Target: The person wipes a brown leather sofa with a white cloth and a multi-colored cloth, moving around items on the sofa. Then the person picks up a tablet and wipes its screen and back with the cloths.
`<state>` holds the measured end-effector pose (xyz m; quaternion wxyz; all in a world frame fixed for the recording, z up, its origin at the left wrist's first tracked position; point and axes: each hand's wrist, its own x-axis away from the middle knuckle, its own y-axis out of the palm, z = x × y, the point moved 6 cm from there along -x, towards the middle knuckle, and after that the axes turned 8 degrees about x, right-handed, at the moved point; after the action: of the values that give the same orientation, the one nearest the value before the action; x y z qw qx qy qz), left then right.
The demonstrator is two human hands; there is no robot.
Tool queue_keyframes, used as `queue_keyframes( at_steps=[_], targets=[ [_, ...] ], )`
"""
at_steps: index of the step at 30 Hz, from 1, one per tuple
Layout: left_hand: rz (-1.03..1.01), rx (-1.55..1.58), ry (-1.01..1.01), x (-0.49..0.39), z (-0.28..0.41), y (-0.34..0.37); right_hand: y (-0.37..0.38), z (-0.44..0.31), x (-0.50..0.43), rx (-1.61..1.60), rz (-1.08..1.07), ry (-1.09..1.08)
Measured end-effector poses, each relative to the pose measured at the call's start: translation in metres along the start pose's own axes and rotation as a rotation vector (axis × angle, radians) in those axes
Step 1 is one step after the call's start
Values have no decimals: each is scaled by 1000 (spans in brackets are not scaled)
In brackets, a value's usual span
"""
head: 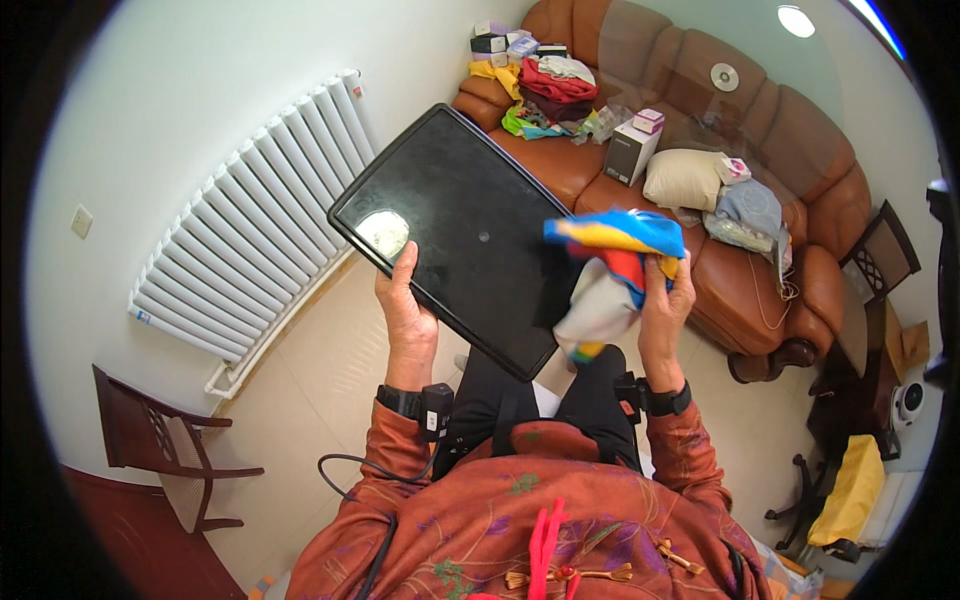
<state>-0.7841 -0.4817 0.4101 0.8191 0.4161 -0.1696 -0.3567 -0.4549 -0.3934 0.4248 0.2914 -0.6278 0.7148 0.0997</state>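
My left hand point(407, 304) grips the lower left edge of a black rectangular plastic tray or lid point(480, 247), with the thumb on its glossy face. The panel is held up at a slant above my lap. In my right hand point(666, 300) is a bunched multicoloured cloth point(615, 262), blue, yellow, red and white, blurred at its left end. This cloth overlaps the panel's right side; whether it touches the surface I cannot tell.
A brown leather sofa point(540, 161) curves behind, bearing folded clothes point(559, 82), boxes point(632, 150) and a cream pillow point(681, 178). To the left are a white radiator point(240, 217) and a wooden chair point(180, 457). A yellow cloth point(847, 491) lies at lower right.
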Motion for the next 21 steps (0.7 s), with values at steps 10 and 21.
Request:
queue_keyframes(
  at_steps=[10, 21],
  targets=[
    [-147, -173, -94, 34, -32, 7, 109, -66, 74, 428, -523, -826],
    [-155, -141, -141, 42, -38, 3, 122, -75, 32, 244, -542, -743]
  ],
)
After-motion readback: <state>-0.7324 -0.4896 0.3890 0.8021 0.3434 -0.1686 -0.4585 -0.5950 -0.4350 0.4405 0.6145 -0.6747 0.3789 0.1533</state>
